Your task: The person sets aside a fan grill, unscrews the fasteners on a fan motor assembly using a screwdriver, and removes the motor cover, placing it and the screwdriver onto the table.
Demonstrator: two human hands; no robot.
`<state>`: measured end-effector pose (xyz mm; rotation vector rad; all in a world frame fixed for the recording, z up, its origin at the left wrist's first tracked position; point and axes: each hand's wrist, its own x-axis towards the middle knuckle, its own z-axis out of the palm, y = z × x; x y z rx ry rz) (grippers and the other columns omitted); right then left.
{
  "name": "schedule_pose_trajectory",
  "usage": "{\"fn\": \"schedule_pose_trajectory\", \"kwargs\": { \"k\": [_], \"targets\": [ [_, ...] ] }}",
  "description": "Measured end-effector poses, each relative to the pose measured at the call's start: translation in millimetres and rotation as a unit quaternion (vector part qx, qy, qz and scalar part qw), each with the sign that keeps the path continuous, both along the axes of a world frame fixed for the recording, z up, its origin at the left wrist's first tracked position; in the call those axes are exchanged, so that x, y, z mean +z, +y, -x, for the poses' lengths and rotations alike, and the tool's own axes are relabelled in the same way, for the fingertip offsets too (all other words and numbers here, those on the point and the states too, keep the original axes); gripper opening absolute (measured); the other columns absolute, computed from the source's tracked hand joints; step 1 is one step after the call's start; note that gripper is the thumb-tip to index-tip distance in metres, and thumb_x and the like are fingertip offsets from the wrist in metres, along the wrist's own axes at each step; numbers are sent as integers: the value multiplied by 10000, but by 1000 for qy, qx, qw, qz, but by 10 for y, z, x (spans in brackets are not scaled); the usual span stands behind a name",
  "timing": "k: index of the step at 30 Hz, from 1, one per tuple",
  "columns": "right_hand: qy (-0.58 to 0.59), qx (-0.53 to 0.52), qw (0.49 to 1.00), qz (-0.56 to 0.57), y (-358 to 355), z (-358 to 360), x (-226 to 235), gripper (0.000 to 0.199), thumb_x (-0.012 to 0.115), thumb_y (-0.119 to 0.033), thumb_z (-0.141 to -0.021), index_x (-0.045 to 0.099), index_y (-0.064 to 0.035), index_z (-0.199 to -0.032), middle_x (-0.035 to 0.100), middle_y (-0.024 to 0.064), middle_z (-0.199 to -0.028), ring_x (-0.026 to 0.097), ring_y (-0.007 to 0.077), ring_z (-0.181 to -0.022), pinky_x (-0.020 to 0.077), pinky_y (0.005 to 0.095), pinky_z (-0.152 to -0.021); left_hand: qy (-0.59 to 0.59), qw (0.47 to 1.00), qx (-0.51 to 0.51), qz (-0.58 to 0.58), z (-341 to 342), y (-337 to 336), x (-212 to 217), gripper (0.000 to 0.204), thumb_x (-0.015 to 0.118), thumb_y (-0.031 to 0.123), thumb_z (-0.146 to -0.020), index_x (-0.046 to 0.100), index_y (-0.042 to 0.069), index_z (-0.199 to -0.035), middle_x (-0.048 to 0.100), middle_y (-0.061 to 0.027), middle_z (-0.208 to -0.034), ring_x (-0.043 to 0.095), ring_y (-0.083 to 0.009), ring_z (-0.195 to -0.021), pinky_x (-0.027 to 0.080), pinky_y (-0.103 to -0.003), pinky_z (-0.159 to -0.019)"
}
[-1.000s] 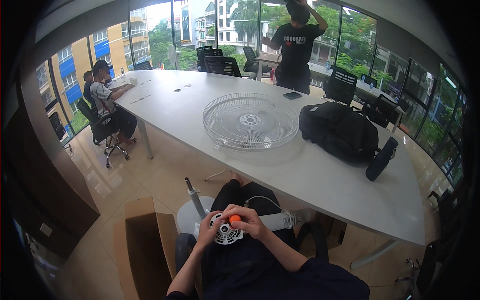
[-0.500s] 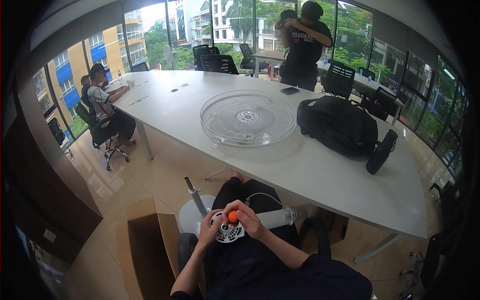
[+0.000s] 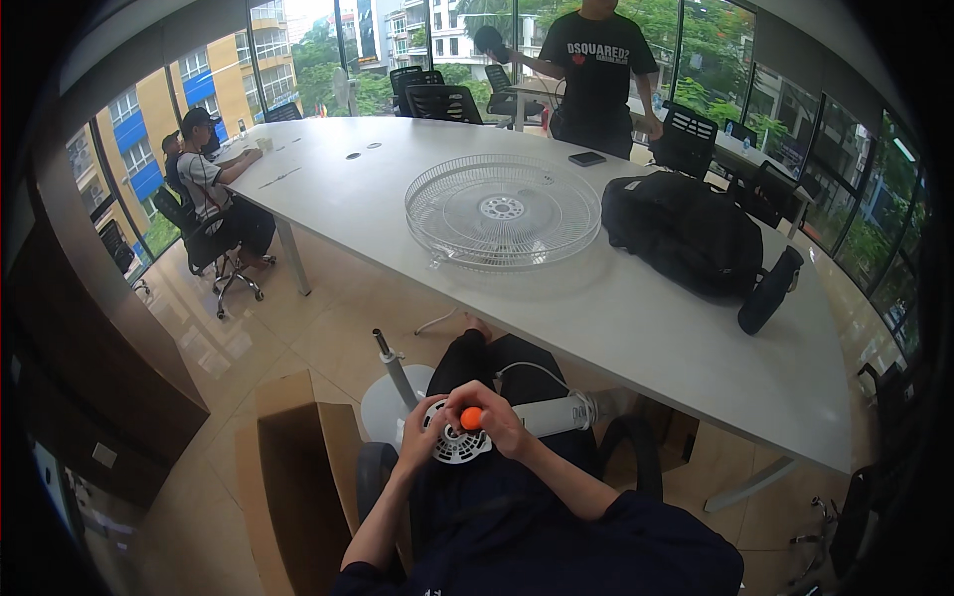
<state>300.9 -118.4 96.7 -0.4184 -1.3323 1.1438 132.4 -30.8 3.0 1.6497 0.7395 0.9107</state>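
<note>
While the fingers of the right hand (image 3: 502,422) are pinching a small orange knob (image 3: 471,418), the left hand (image 3: 422,437) is cupping the rim of the white fan motor housing (image 3: 459,444), fingers curled against its left edge. Both hands are gripping; neither is lying slack. The housing is resting in the person's lap, in front of the white table (image 3: 636,298) and below its near edge. Its vented round face is pointing up toward the camera, with the knob sitting on the upper part of that face.

To do this well, the left hand should be holding the housing steady while the right is working the knob squarely, without tilting it; this is a judgement from the grip alone.

A white cylindrical neck (image 3: 547,415) is extending from the housing toward the person's right, so the long axis is running roughly left to right, parallel to the table's near edge. A thin white cord (image 3: 527,370) is looping above it. A round base with a slanted metal pole (image 3: 395,366) is standing on the floor just left of the housing.

On the table, a round wire fan guard (image 3: 502,211) is lying flat, and a black backpack (image 3: 686,233) is sitting to its right.
</note>
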Motion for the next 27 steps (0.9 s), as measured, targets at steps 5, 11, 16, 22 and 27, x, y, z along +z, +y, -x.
{"fn": "schedule_pose_trajectory", "kwargs": {
  "k": [5, 11, 16, 22, 27],
  "targets": [
    [-40, -57, 997, -27, 12, 40, -23, 443, 635, -375, -1021, 507, -21, -1255, 581, 102, -1043, 581, 146, -929, 482, 296, -849, -2, 1000, 3, 8, 9, -12, -12, 344, 587, 191, -981, 646, -1, -1260, 705, -141, -1176, 658, -225, -1117, 492, -345, -986],
    [-72, -41, 996, -33, -11, 2, 79, 386, 629, -376, -1027, 567, -12, -1142, 592, 108, -1053, 592, 153, -937, 486, 303, -861, 1, 1000, -3, -9, 24, 16, -93, 356, 584, 189, -982, 633, -2, -1279, 701, -144, -1190, 650, -234, -1143, 478, -349, -1009],
    [-21, 35, 999, -2, 3, 8, -19, 367, 663, -344, -1009, 544, -22, -1138, 590, 99, -1030, 590, 152, -921, 487, 297, -838, 1, 1000, -10, 3, 22, 4, -51, 361, 589, 210, -986, 638, 10, -1283, 702, -138, -1181, 657, -216, -1118, 495, -336, -982],
    [14, -47, 999, -16, 43, 72, -61, 387, 743, -240, -952, 458, -57, -1140, 579, 94, -1006, 594, 161, -896, 501, 294, -812, 6, 1000, 0, -12, 17, -34, 20, 376, 594, 243, -989, 644, 11, -1279, 703, -137, -1177, 659, -214, -1108, 499, -330, -970],
    [-21, -36, 999, -30, 65, -11, -43, 358, 664, -243, -1004, 533, -38, -1267, 579, 60, -1039, 549, 105, -900, 478, 266, -809, 12, 1000, 5, -15, 14, 9, -33, 378, 588, 237, -989, 638, 5, -1283, 703, -144, -1181, 656, -222, -1121, 490, -343, -990]
  ]
}}
